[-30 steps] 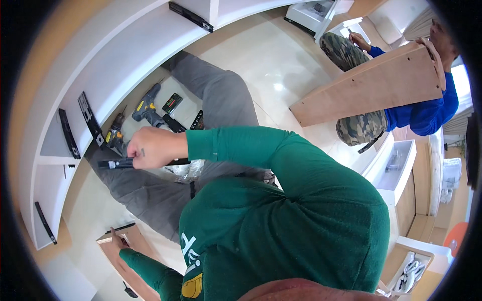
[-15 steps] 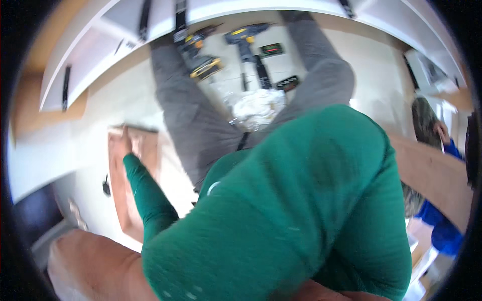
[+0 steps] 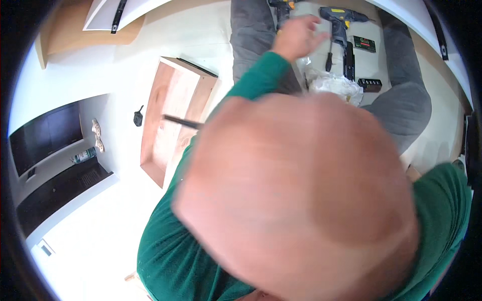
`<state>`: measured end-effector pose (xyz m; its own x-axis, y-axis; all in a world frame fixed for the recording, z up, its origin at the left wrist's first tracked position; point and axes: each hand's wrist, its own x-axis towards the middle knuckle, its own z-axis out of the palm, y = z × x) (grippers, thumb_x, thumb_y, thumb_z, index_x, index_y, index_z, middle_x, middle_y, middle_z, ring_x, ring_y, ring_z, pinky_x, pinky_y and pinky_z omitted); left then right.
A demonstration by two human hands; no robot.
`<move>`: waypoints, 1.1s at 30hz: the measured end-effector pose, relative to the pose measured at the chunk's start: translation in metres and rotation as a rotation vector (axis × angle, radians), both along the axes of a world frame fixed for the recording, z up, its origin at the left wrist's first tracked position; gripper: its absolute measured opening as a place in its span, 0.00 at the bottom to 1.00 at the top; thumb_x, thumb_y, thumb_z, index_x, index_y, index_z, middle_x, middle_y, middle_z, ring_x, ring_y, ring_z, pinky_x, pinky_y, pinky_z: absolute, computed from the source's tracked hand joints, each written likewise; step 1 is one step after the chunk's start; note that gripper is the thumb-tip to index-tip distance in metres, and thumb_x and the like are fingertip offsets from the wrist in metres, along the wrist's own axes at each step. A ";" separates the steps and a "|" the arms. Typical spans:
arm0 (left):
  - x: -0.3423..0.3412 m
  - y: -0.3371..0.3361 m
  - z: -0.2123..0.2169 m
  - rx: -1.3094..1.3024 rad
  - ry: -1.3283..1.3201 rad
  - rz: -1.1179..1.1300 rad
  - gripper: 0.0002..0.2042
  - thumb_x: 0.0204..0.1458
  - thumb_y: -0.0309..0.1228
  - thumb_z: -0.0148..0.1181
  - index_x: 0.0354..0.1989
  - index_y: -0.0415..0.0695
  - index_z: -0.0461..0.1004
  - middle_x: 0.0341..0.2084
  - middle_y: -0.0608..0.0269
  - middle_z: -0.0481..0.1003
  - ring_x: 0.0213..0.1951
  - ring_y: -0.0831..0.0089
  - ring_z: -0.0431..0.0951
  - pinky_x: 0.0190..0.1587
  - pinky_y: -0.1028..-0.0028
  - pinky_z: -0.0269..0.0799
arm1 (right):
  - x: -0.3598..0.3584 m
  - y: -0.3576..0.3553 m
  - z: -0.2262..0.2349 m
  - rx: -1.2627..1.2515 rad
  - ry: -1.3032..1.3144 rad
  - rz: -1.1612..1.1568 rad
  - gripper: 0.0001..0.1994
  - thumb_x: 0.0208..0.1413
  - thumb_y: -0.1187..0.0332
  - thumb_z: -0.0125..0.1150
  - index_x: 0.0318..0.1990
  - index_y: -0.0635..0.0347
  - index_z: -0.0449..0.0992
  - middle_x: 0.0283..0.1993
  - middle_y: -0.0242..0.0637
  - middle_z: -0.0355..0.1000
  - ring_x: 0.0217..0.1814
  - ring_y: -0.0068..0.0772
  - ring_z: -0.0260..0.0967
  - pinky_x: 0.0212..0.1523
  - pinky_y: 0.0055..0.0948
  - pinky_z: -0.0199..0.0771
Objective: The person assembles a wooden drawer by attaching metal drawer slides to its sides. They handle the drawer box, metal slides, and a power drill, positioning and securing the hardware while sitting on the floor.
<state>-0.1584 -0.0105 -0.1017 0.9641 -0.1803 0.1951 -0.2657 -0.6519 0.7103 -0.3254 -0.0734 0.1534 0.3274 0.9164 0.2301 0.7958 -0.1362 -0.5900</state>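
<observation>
The wooden drawer box (image 3: 173, 118) lies on the floor at nine o'clock of my knees: stiff, fairly heavy, best taken by its side walls. My one visible hand (image 3: 296, 36), which I can't tell, reaches with fingers spread, empty, toward the cordless drill (image 3: 337, 20), solid, held by its handle.

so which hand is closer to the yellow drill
Right. The right hand is just left of the drill, fingers open; the left hand is hidden, not near it.

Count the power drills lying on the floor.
2. One yellow-and-black drill lies between the grey trouser legs, just right of the raised hand. A second drill shows partly at the top edge above that hand. The large blur in front may hide others.
</observation>
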 end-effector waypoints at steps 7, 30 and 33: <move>0.086 -0.118 -0.095 0.231 0.213 0.090 0.35 0.51 0.48 0.67 0.55 0.25 0.71 0.55 0.34 0.71 0.56 0.44 0.74 0.61 0.56 0.71 | 0.036 -0.163 -0.003 -0.150 0.119 -0.607 0.04 0.52 0.78 0.60 0.36 0.65 0.77 0.26 0.42 0.70 0.28 0.41 0.72 0.27 0.34 0.67; 0.075 -0.098 -0.040 0.226 0.007 0.043 0.40 0.51 0.57 0.65 0.59 0.31 0.69 0.51 0.37 0.74 0.55 0.43 0.74 0.58 0.56 0.71 | 0.042 -0.269 -0.164 0.758 1.094 -1.175 0.09 0.64 0.69 0.58 0.44 0.66 0.79 0.30 0.33 0.76 0.29 0.20 0.71 0.33 0.20 0.72; 0.023 -0.032 -0.010 0.029 -0.215 -0.192 0.30 0.53 0.48 0.68 0.58 0.40 0.71 0.50 0.41 0.75 0.53 0.45 0.76 0.56 0.57 0.72 | 0.076 -0.239 -0.193 0.707 1.150 -1.110 0.09 0.64 0.69 0.58 0.44 0.65 0.79 0.31 0.32 0.77 0.29 0.21 0.71 0.33 0.21 0.72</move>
<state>-0.1359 -0.0428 -0.1115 0.8490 -0.3637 0.3834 -0.5284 -0.5941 0.6065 -0.2496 -0.3123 -0.0394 0.9448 -0.0015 -0.3275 -0.3183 0.2312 -0.9194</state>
